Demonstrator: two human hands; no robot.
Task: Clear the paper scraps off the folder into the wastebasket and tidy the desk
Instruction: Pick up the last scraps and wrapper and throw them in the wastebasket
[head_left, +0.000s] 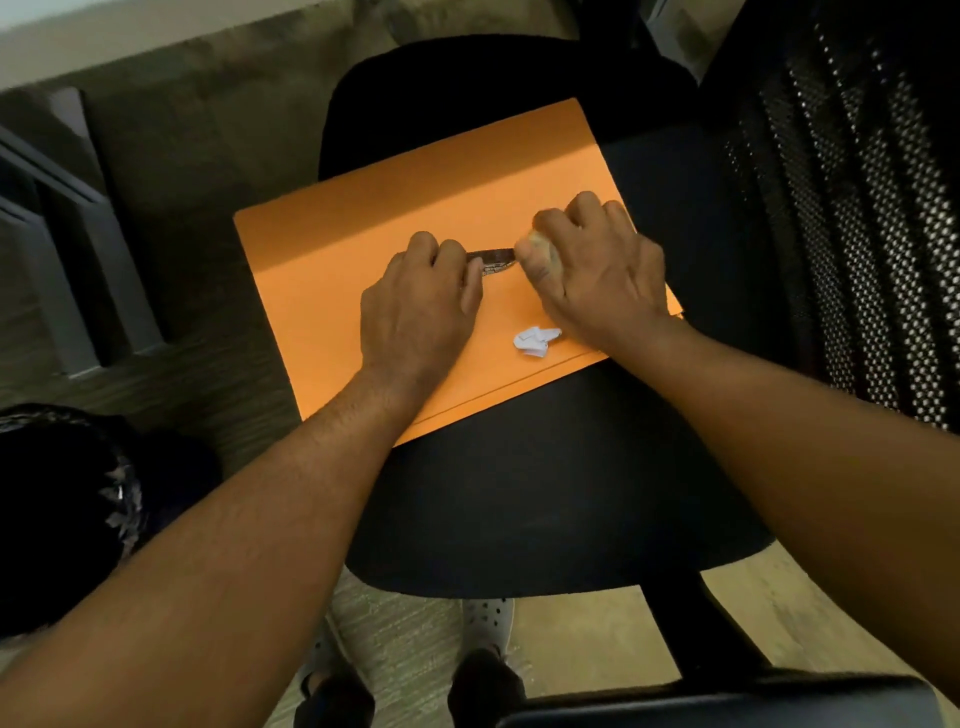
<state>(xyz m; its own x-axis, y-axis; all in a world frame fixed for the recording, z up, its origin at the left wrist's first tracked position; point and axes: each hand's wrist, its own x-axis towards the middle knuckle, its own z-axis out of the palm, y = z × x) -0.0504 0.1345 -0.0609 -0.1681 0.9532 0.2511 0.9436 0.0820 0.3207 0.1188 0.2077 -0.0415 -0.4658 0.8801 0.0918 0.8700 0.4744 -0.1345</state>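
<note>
Pinching dark scrap (493, 261) between both hands over folder (405, 223) on chair seat (545, 493): left hand (421, 312) nips one end, right hand (597, 280) also cups wad. Keep grips closed; white scrap (535, 340) next; carry to wastebasket (62, 509).

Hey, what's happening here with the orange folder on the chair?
A person is standing over a black office chair with an orange folder lying on its seat. Both hands are down on the folder: the left hand and the right hand pinch a small dark strip between them, and the right hand also seems to hold something pale. A crumpled white paper scrap lies loose on the folder near the right wrist. A bin with a black bag sits on the floor to the left.
</note>
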